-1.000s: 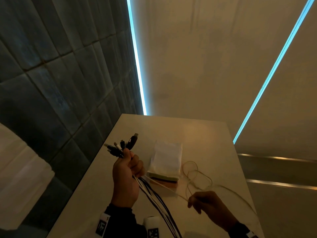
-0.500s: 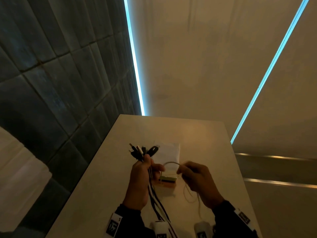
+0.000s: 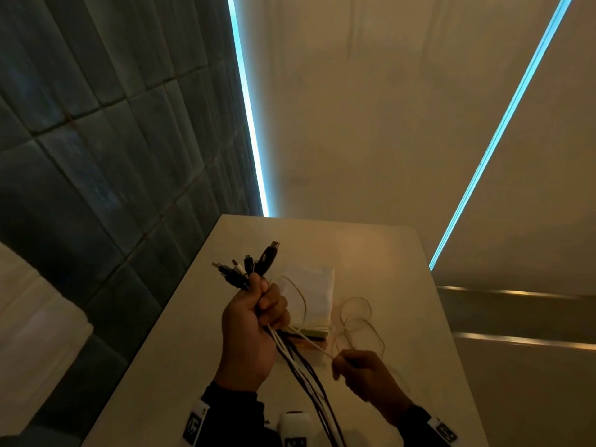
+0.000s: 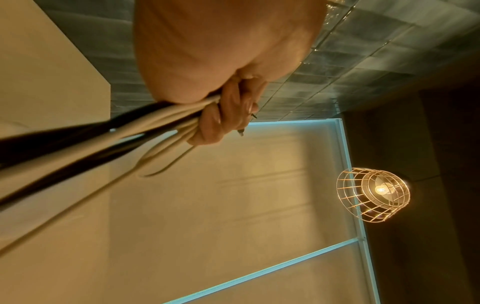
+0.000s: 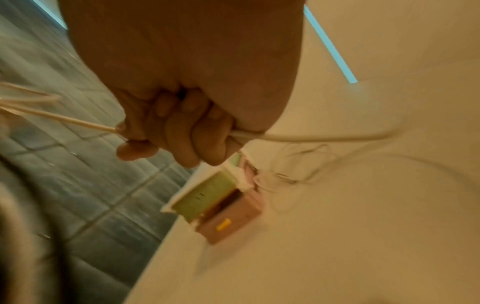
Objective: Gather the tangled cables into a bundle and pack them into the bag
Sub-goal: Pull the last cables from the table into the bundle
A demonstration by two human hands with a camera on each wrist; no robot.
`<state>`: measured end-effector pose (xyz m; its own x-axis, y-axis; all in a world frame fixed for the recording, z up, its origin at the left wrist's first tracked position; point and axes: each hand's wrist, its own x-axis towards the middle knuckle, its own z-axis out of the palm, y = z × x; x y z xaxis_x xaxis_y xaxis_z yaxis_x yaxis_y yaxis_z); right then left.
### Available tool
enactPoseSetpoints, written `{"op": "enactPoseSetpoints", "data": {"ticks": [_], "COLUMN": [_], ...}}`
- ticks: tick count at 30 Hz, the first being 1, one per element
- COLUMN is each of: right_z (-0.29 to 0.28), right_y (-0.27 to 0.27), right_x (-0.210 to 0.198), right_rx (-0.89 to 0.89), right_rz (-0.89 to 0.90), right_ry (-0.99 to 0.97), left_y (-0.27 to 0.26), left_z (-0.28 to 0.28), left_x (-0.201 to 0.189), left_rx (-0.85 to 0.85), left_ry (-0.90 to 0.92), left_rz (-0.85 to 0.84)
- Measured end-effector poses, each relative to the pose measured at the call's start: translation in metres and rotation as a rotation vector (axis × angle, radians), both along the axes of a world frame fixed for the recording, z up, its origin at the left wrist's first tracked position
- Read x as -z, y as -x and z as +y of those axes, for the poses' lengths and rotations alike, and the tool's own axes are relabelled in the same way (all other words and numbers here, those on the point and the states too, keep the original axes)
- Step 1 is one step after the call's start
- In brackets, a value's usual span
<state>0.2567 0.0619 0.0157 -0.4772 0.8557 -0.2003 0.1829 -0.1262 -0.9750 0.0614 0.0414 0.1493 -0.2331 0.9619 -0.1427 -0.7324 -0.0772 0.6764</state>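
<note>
Here, the cable bundle (image 3: 245, 279) is gripped upright in the left hand (image 3: 248, 327), fingers curled round it, plugs upward, tails hanging toward the body. One thin white cable (image 3: 317, 346) runs down-right to the right hand (image 3: 361, 372), pinched there. The white bag (image 3: 314, 291) lies on the tabletop (image 3: 403, 285) just beyond.

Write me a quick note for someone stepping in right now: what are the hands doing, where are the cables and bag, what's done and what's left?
Left hand: fist gripping the cable bundle just below the plugs, which stick up above the table.
Right hand: fingers curled round a thin white cable that runs from the left grip; its loose loops lie on the table.
Bag: white, flat on the table behind the hands, nothing packed.
Done: most cables gathered.
Left: probably draw in the thin cable, then pack the bundle into the bag.
</note>
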Motion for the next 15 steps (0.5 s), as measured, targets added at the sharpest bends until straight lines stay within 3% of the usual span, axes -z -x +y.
{"op": "enactPoseSetpoints", "data": {"ticks": [7,10,13,15], "right_z": [-0.008,-0.012,-0.003,0.009], "right_y": [-0.044,-0.062,-0.058,-0.044], "right_x": [0.09,0.113,0.087,0.043], "right_rx": [0.06,0.164,0.309,0.416], "right_rz": [-0.295,-0.404,-0.421,-0.228], "right_ry": [0.054,0.167,0.27,0.219], "left_y": [0.008,0.013,0.013,0.007], "left_z": [-0.006,-0.007,-0.006,-0.005], "left_x": [-0.007,-0.009,-0.005,0.0], "left_rx": [-0.044,-0.052,-0.052,-0.054], "left_ry": [-0.036,-0.01,0.075,0.141], "left_rz": [0.077,0.103,0.195,0.25]}}
